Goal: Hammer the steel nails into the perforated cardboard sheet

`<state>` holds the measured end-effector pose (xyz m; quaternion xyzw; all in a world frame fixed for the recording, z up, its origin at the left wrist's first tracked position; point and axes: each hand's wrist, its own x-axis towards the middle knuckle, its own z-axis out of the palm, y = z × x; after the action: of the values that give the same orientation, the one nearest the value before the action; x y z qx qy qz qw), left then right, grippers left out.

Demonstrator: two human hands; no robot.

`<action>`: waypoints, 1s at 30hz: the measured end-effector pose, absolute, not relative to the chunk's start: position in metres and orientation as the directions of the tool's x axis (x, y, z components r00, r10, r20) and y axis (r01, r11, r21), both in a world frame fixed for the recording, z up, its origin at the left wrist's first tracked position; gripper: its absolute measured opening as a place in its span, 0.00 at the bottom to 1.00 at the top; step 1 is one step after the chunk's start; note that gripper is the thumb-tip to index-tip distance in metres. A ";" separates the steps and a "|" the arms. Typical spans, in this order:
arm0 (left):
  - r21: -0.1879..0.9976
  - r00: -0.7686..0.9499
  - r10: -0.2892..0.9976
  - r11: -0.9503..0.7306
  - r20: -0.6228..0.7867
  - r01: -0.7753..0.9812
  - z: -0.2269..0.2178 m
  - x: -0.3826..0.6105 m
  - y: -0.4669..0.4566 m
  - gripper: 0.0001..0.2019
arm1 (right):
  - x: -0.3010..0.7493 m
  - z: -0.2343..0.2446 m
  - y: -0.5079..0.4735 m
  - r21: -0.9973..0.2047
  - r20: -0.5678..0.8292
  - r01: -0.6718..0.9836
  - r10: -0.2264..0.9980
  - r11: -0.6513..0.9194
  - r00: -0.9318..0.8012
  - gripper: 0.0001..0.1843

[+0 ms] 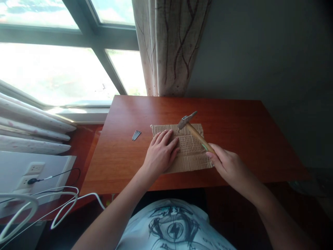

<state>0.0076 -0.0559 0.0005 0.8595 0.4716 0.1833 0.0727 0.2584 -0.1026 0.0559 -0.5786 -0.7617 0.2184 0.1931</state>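
Note:
A piece of brown cardboard (pixel 191 160), its upper part covered in rows of small holes, lies on the table. My left hand (pixel 160 150) rests on its left side, fingers stretched out and lying flat. My right hand (pixel 225 161) is closed around the wooden handle of a hammer (pixel 199 133). The metal hammer head is over the cardboard's upper part, just right of my left fingertips. A thin nail (pixel 179 130) seems to stand in the cardboard right below the head; whether they touch I cannot tell. Several loose nails (pixel 136 135) lie in a small bunch left of the cardboard.
The reddish-brown wooden table (pixel 239 139) reaches toward a patterned curtain (pixel 177 48) and a grey wall. Bright windows are at the left. White cables (pixel 65 208) hang near a wall socket (pixel 35 168) on the lower left.

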 end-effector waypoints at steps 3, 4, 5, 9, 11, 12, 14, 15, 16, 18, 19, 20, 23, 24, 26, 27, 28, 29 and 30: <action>0.301 0.487 0.833 -0.550 0.263 0.779 0.000 0.008 -0.056 0.19 | 0.258 0.058 -0.103 -0.548 0.048 0.803 0.967 0.235 -0.250 0.15; 0.302 0.487 0.832 -0.552 0.267 0.778 0.000 0.008 -0.056 0.19 | 0.258 0.057 -0.103 -0.545 0.045 0.805 0.967 0.234 -0.250 0.16; 0.302 0.486 0.831 -0.552 0.269 0.777 0.000 0.008 -0.056 0.19 | 0.258 0.057 -0.102 -0.542 0.039 0.808 0.967 0.232 -0.251 0.16; 0.304 0.482 0.834 -0.549 0.269 0.779 0.000 0.008 -0.056 0.19 | 0.256 0.052 -0.101 -0.549 0.016 0.806 0.967 0.221 -0.254 0.16; 0.307 0.482 0.834 -0.548 0.268 0.778 0.000 0.008 -0.056 0.18 | 0.256 0.049 -0.101 -0.557 0.026 0.800 0.967 0.223 -0.252 0.16; 0.309 0.481 0.835 -0.547 0.267 0.778 0.000 0.008 -0.056 0.19 | 0.256 0.049 -0.101 -0.558 0.032 0.799 0.967 0.225 -0.251 0.16; 0.310 0.481 0.836 -0.545 0.264 0.779 0.000 0.008 -0.056 0.19 | 0.255 0.047 -0.101 -0.554 0.035 0.801 0.967 0.228 -0.251 0.16; 0.311 0.481 0.837 -0.545 0.262 0.779 0.000 0.008 -0.056 0.19 | 0.255 0.047 -0.101 -0.552 0.032 0.802 0.967 0.227 -0.252 0.16; 0.311 0.481 0.837 -0.544 0.261 0.779 0.000 0.008 -0.056 0.19 | 0.255 0.047 -0.101 -0.554 0.026 0.802 0.967 0.224 -0.253 0.16; 0.316 0.481 0.836 -0.546 0.264 0.776 -0.001 0.007 -0.056 0.18 | 0.254 0.047 -0.102 -0.563 0.018 0.798 0.968 0.217 -0.251 0.15; 0.320 0.479 0.835 -0.547 0.268 0.774 -0.001 0.007 -0.057 0.18 | 0.254 0.047 -0.102 -0.568 0.019 0.795 0.969 0.212 -0.245 0.15; 0.324 0.478 0.835 -0.548 0.272 0.772 -0.002 0.007 -0.057 0.18 | 0.253 0.046 -0.102 -0.573 0.020 0.793 0.971 0.207 -0.238 0.15; 0.330 0.477 0.835 -0.547 0.274 0.770 -0.002 0.007 -0.057 0.18 | 0.253 0.044 -0.103 -0.576 0.014 0.794 0.974 0.194 -0.228 0.15; 0.330 0.476 0.837 -0.545 0.271 0.771 -0.002 0.007 -0.057 0.18 | 0.252 0.043 -0.103 -0.573 0.011 0.796 0.974 0.192 -0.228 0.16; 0.329 0.478 0.838 -0.544 0.265 0.772 -0.001 0.007 -0.057 0.18 | 0.252 0.041 -0.103 -0.567 0.011 0.800 0.974 0.194 -0.228 0.16; 0.329 0.477 0.838 -0.544 0.265 0.772 -0.001 0.007 -0.057 0.18 | 0.252 0.040 -0.103 -0.564 0.015 0.802 0.974 0.194 -0.225 0.16; 0.329 0.478 0.837 -0.544 0.265 0.771 0.000 0.007 -0.057 0.18 | 0.252 0.040 -0.104 -0.562 0.023 0.804 0.975 0.195 -0.221 0.17; 0.329 0.480 0.837 -0.546 0.264 0.770 0.000 0.007 -0.057 0.18 | 0.252 0.040 -0.104 -0.560 0.031 0.804 0.976 0.197 -0.217 0.17; 0.329 0.481 0.836 -0.546 0.263 0.770 0.000 0.007 -0.057 0.18 | 0.252 0.039 -0.105 -0.560 0.037 0.805 0.976 0.197 -0.213 0.18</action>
<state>0.0070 -0.0571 0.0000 0.8564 0.4690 0.1993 0.0831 0.2520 -0.1046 0.0391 -0.5953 -0.7480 0.2170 0.1974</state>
